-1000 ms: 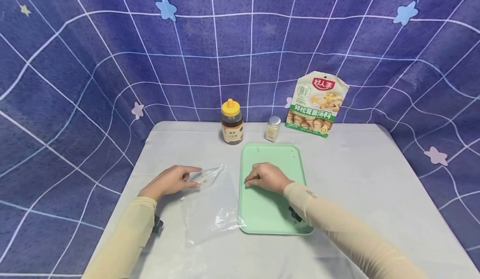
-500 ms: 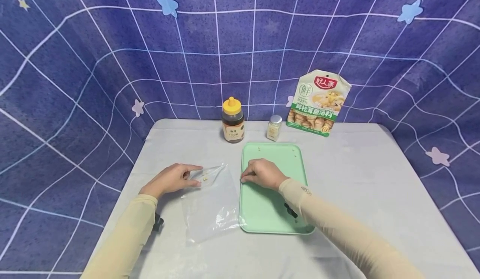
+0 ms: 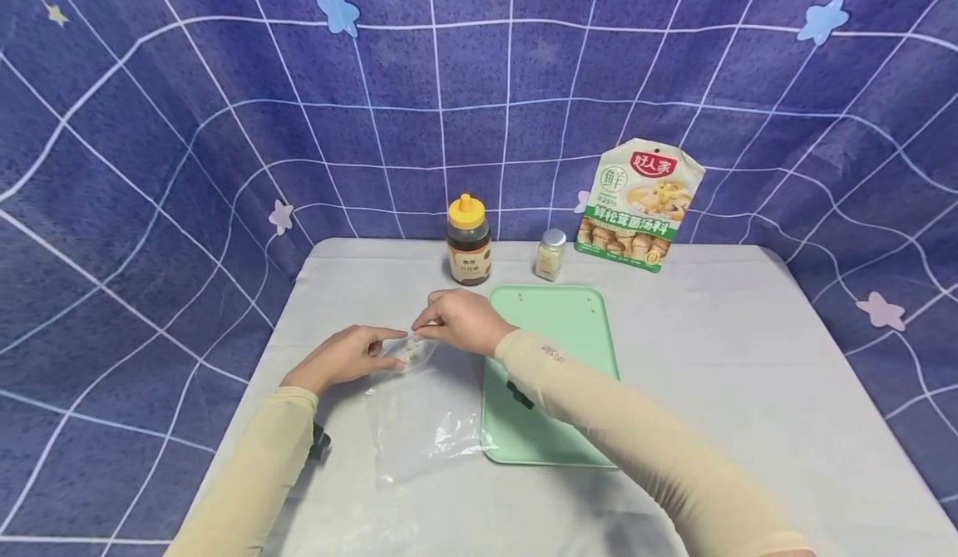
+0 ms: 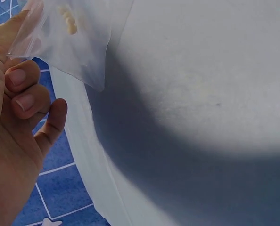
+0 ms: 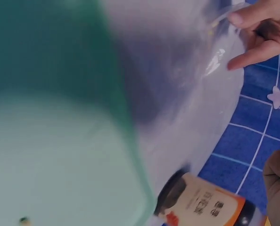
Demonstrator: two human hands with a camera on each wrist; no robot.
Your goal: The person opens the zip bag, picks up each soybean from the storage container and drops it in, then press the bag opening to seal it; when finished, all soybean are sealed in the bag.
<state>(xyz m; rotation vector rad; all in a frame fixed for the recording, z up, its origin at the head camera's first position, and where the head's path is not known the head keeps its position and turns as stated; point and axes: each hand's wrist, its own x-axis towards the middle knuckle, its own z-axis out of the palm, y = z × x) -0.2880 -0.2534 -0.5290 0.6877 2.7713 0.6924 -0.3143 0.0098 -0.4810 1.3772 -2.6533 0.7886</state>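
In the head view my left hand (image 3: 347, 357) spreads its thumb and index finger at the mouth of a clear plastic zip bag (image 3: 427, 432), keeping it apart. The lower part of the bag lies on the table. Several small pale-yellow kernels (image 4: 68, 20) show inside the bag in the left wrist view. My right hand (image 3: 466, 319) is right over the bag's mouth, thumb and fingertips pinched together on a small pale kernel, mostly hidden by the fingers. A light-green tray (image 3: 554, 449) lies under the right forearm, with several kernels (image 3: 520, 297) near its far edge.
Behind the tray stand a honey bottle (image 3: 470, 249) with a yellow cap and a small glass jar (image 3: 550, 256) with a silver lid. A soup-seasoning pouch (image 3: 636, 208) leans against the blue curtain (image 3: 374, 150). The bag's right corner overlaps the tray's left edge.
My right hand has moved from the tray's left edge leftward and away from me, to the bag's mouth. The left hand has stayed nearly still at the bag.
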